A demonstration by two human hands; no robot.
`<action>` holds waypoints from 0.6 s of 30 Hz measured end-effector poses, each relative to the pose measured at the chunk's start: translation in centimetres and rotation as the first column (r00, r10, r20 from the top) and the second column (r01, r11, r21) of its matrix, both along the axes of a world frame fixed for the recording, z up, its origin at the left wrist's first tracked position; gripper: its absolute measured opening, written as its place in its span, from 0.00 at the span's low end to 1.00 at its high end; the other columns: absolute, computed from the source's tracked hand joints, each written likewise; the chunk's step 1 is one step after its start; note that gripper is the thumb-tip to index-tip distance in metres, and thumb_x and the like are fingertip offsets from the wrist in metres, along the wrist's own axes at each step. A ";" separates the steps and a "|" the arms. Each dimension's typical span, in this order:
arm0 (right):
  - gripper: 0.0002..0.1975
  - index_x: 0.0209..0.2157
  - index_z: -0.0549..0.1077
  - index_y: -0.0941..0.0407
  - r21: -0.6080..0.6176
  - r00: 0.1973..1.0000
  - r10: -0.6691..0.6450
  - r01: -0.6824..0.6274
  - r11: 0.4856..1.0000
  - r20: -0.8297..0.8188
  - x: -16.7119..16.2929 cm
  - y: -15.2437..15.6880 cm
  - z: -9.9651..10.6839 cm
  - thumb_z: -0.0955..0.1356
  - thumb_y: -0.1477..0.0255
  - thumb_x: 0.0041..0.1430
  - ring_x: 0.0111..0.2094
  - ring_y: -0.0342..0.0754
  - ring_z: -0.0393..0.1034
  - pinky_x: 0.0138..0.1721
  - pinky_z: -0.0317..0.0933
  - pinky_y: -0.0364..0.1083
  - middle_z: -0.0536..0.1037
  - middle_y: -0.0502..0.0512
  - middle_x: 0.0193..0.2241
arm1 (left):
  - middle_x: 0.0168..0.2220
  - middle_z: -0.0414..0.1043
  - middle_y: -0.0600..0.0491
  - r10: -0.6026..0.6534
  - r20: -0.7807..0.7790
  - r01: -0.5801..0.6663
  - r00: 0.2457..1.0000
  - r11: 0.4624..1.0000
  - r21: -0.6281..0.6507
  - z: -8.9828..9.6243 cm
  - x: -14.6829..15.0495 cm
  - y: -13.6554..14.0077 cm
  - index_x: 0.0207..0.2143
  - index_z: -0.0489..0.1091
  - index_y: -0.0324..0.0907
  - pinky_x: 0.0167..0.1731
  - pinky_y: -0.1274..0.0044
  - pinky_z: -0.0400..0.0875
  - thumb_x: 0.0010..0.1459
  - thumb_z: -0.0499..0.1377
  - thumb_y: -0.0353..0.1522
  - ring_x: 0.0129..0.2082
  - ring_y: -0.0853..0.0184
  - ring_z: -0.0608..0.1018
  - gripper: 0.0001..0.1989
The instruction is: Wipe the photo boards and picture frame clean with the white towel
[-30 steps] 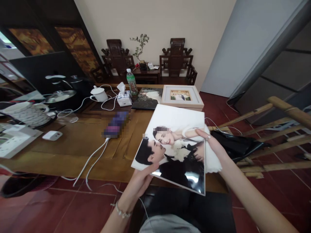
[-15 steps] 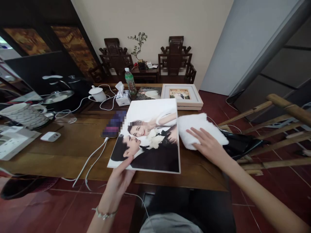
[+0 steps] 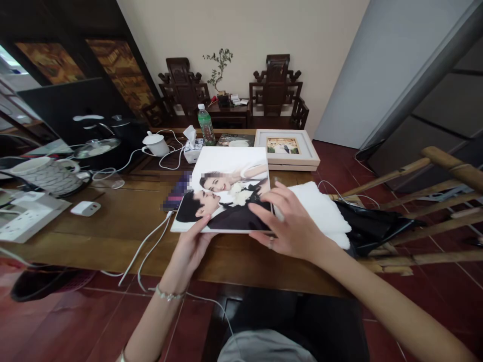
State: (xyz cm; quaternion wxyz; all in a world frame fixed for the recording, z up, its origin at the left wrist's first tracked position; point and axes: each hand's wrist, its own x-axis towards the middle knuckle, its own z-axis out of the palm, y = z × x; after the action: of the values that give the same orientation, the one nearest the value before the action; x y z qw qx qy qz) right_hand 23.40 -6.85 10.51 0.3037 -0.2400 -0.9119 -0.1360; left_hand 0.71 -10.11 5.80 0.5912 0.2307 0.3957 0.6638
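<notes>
Well, among the containers, a tissue box (image 3: 193, 152) has a tissue poking from its top, a green-labelled bottle (image 3: 206, 125) stands capped behind it, and a white teacup (image 3: 155, 146) wears its lid. Farther left are a glass-lidded pot (image 3: 97, 149) and a patterned mug (image 3: 49, 176); what the mug holds cannot be seen.

The glossy couple's photo panel (image 3: 230, 168) is above the near middle of the table, partly covering the phone (image 3: 177, 192) and a dark picture panel (image 3: 236, 141) beyond. The left hand (image 3: 194, 247) grips its lower edge, thumb on the face; the right hand (image 3: 290, 221) has its fingers spread around the lower right corner — whether they touch it, I cannot tell. A folded white towel (image 3: 324, 213) lies just beside the right hand, partly hidden by it. Behind the panel sits a pale-framed photo (image 3: 287, 147); a power strip (image 3: 30, 216) and white charger (image 3: 85, 208) lie at left.

The brown wooden table (image 3: 124, 246) stands over red floor tiles — two carved chairs flank a potted plant (image 3: 222, 75) by the wall.
</notes>
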 end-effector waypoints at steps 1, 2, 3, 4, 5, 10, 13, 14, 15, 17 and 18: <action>0.21 0.52 0.66 0.55 0.007 0.998 -0.011 0.011 1.000 0.068 -1.3 0.1 0.3 0.66 0.67 0.58 0.55 0.59 0.60 0.59 0.50 0.63 0.70 0.63 0.51 | 0.51 0.73 0.51 0.002 -0.010 -0.002 1.000 1.000 0.004 0.3 0.0 0.4 0.43 0.76 0.42 0.52 0.69 0.70 0.51 0.63 0.27 0.59 0.53 0.65 0.14; 0.21 0.54 0.65 0.56 0.025 0.991 -0.024 0.021 0.999 0.131 -2.5 0.3 0.5 0.65 0.70 0.58 0.56 0.59 0.58 0.60 0.49 0.63 0.68 0.64 0.54 | 0.52 0.72 0.51 0.005 -0.023 -0.004 1.000 1.000 0.010 0.5 -0.1 0.8 0.43 0.76 0.42 0.52 0.69 0.71 0.51 0.63 0.28 0.59 0.52 0.65 0.14; 0.22 0.55 0.64 0.56 0.046 0.983 -0.042 0.034 0.998 0.178 -3.6 0.6 0.6 0.65 0.74 0.58 0.57 0.59 0.57 0.60 0.49 0.62 0.66 0.63 0.56 | 0.53 0.71 0.50 0.002 -0.042 -0.001 0.999 1.000 0.026 0.7 -0.3 1.2 0.44 0.75 0.42 0.52 0.68 0.71 0.52 0.62 0.28 0.59 0.52 0.65 0.15; 0.22 0.56 0.63 0.56 0.069 0.977 -0.060 0.047 0.996 0.202 -4.5 1.0 0.6 0.64 0.77 0.59 0.58 0.59 0.55 0.60 0.49 0.62 0.64 0.63 0.58 | 0.54 0.70 0.50 -0.004 -0.062 0.007 0.998 0.999 0.045 0.9 -0.5 1.6 0.45 0.75 0.42 0.51 0.67 0.72 0.52 0.62 0.28 0.59 0.51 0.64 0.15; 0.23 0.56 0.63 0.56 0.090 0.975 -0.079 0.061 0.994 0.209 -5.3 1.6 0.5 0.63 0.78 0.59 0.59 0.60 0.55 0.60 0.49 0.62 0.64 0.62 0.58 | 0.54 0.70 0.50 -0.008 -0.078 0.013 0.997 0.998 0.064 1.2 -0.7 2.1 0.45 0.74 0.42 0.51 0.66 0.72 0.53 0.62 0.29 0.60 0.51 0.64 0.16; 0.23 0.58 0.62 0.57 0.092 0.974 -0.122 0.106 0.990 0.191 -7.1 5.5 0.4 0.60 0.81 0.62 0.55 0.62 0.60 0.55 0.55 0.64 0.67 0.66 0.55 | 0.54 0.70 0.49 0.006 -0.100 0.009 0.995 0.989 0.146 3.0 -1.9 4.4 0.43 0.74 0.41 0.51 0.65 0.71 0.51 0.63 0.29 0.59 0.52 0.65 0.15; 0.25 0.59 0.61 0.57 0.096 0.980 -0.115 0.101 0.990 0.160 -6.9 7.8 1.1 0.57 0.83 0.62 0.54 0.59 0.60 0.53 0.58 0.60 0.68 0.64 0.54 | 0.52 0.71 0.49 -0.078 -0.133 0.111 0.988 0.959 0.261 3.7 -2.7 5.6 0.44 0.72 0.45 0.52 0.60 0.69 0.50 0.65 0.29 0.58 0.52 0.67 0.17; 0.25 0.59 0.60 0.57 0.101 0.984 -0.116 0.102 0.990 0.139 -6.8 8.4 1.3 0.57 0.84 0.61 0.54 0.58 0.60 0.53 0.59 0.59 0.68 0.64 0.54 | 0.51 0.72 0.49 -0.157 -0.150 0.192 0.976 0.945 0.264 3.6 -3.0 6.2 0.44 0.72 0.46 0.52 0.58 0.68 0.48 0.65 0.27 0.57 0.52 0.67 0.19; 0.26 0.60 0.60 0.57 0.105 0.986 -0.116 0.104 0.989 0.118 -6.6 9.0 1.6 0.56 0.85 0.61 0.54 0.57 0.60 0.52 0.59 0.58 0.68 0.63 0.54 | 0.51 0.72 0.48 -0.248 -0.158 0.280 0.956 0.932 0.229 3.2 -3.2 6.9 0.44 0.72 0.46 0.51 0.57 0.67 0.47 0.65 0.25 0.57 0.51 0.68 0.20; 0.27 0.59 0.60 0.57 0.122 0.989 -0.115 0.103 0.987 0.096 -6.4 10.0 1.9 0.56 0.86 0.60 0.54 0.56 0.60 0.53 0.58 0.58 0.68 0.63 0.55 | 0.50 0.72 0.44 -0.359 -0.125 0.371 0.925 0.924 0.092 2.0 -3.5 9.1 0.43 0.72 0.42 0.50 0.58 0.68 0.49 0.63 0.24 0.55 0.50 0.70 0.17; 0.27 0.59 0.60 0.57 0.136 0.988 -0.117 0.104 0.985 0.096 -6.3 10.4 2.0 0.55 0.86 0.60 0.54 0.56 0.60 0.52 0.58 0.58 0.68 0.62 0.55 | 0.50 0.71 0.42 -0.353 -0.079 0.354 0.932 0.935 0.007 1.2 -3.5 10.4 0.43 0.71 0.40 0.49 0.60 0.69 0.51 0.62 0.24 0.54 0.52 0.71 0.15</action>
State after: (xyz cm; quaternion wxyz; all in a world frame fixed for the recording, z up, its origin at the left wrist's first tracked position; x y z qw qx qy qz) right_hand 17.09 3.59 12.56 0.2632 -0.2625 -0.9008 -0.2245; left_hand -2.76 0.31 7.04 0.6829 0.3297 0.3630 0.5415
